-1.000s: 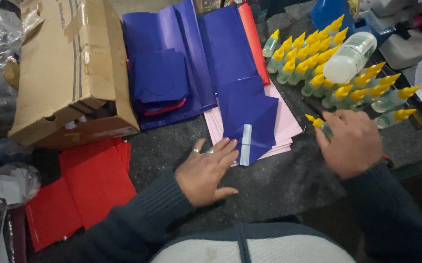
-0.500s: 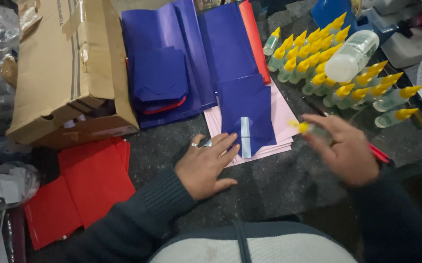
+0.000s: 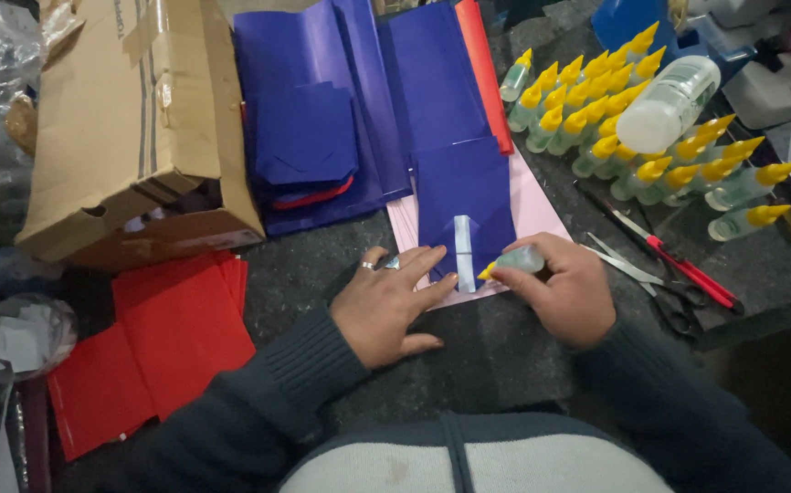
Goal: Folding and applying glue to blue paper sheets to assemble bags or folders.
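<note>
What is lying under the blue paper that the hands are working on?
Under the blue paper lies a stack of pink sheets, showing along its right and left edges. The left hand covers the lower left corner. How many pink sheets there are cannot be seen.

A folded sheet lies on a paper stack at the middle of the frame. The left hand presses the sheet's lower edge; the right hand, just right of it, has a glue bottle in its grip. More bottles stand at upper right, scissors below them. A box sits at upper left, cards below it on the bench.
</note>
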